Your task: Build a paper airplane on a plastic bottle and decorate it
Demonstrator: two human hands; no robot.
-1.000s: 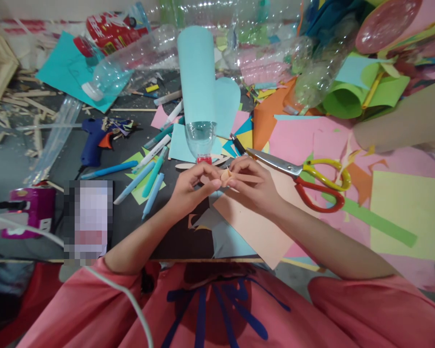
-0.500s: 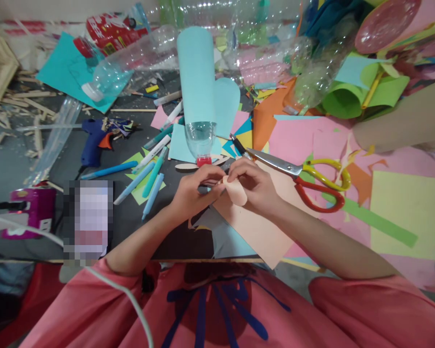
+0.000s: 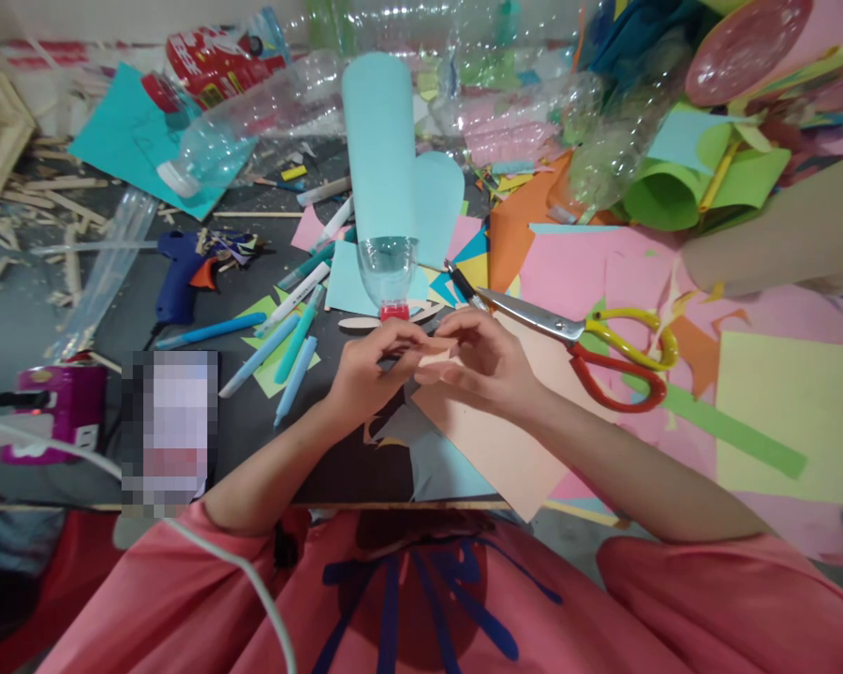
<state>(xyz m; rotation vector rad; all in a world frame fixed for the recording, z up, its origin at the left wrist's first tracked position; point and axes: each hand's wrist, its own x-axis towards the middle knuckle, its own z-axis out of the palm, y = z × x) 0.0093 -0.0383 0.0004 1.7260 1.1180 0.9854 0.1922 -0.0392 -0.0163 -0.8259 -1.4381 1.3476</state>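
A small peach paper piece is pinched between the fingers of both hands, partly hidden by them. My left hand closes on its left side, my right hand on its right. Just beyond the hands, a clear plastic bottle points its red cap toward me, its body wrapped in light blue paper. Thin pale paper strips lie by the cap. Under my right wrist is a larger peach sheet.
Large scissors with yellow and red handles lie right. Several markers, a blue glue gun, a phone and a purple power block are left. Clear bottles and green paper rolls stand behind; a white cable crosses lower left.
The peach paper piece has been turned between my fingers; its rounded end no longer hangs down toward me. My right hand's fingers have shifted around it. The bottle and tools stay put.
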